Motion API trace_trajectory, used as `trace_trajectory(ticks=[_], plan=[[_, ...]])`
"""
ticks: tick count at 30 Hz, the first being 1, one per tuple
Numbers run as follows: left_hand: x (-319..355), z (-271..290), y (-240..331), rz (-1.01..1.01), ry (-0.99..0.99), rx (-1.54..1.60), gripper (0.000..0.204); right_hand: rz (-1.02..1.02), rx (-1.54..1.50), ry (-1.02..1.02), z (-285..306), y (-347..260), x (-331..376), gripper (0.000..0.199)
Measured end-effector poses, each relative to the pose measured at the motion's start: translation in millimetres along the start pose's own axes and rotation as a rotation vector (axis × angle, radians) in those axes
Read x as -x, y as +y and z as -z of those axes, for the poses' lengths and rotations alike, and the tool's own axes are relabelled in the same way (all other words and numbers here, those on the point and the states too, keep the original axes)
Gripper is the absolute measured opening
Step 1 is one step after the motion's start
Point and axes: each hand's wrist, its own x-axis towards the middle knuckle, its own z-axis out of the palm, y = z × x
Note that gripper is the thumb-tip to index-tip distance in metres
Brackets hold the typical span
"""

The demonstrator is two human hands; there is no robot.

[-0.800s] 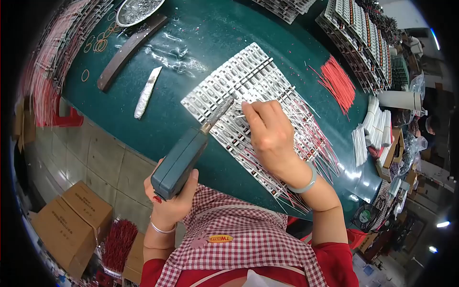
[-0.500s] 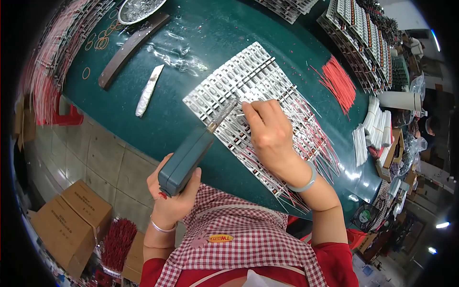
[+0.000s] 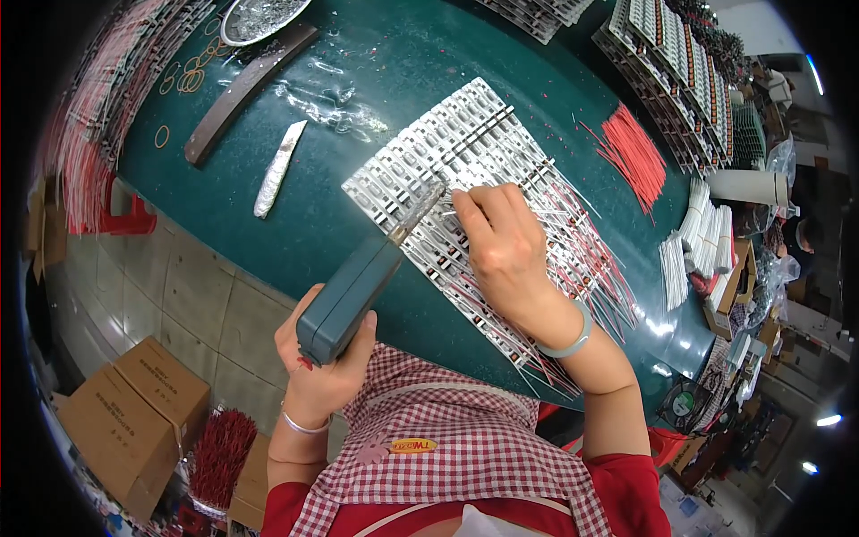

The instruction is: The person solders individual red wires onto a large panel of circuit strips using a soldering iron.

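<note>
My left hand (image 3: 327, 362) is wrapped round the grip of a dark green soldering gun (image 3: 347, 295). The gun's metal tip reaches up and to the right onto a panel of small silvery metal parts (image 3: 425, 148) set in rows. Beside that tip, my right hand (image 3: 503, 242) is closed in a pinch, with the end of a thin white wire showing at its fingertips. Much of that wire is hidden by the fingers. Red and white wires (image 3: 582, 268) trail from the panel's right part, partly beneath my right wrist.
A green table (image 3: 295, 246) carries the panel. On it lie a dark curved bar (image 3: 250, 89), a foil-wrapped stick (image 3: 280, 170), a dish of metal bits (image 3: 259, 18), rubber bands (image 3: 190, 80) and a red wire bundle (image 3: 631, 157). White bundles (image 3: 702, 237) and stacked panels (image 3: 667, 80) stand right.
Hardly anything differs. My right hand has shifted very slightly, while the soldering gun's tip stays at the same spot on the panel.
</note>
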Motion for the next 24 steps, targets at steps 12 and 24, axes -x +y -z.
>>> trace_trajectory(ticks=[12,24], plan=[[6.6,4.3,-0.3,0.019,0.036,-0.033,0.017,0.001,0.009,0.002,-0.5,-0.9,-0.5,0.032],[13.2,10.7,-2.7,0.046,0.056,-0.02,0.019,0.025,-0.002,0.065,1.1,-11.5,0.6,0.033]])
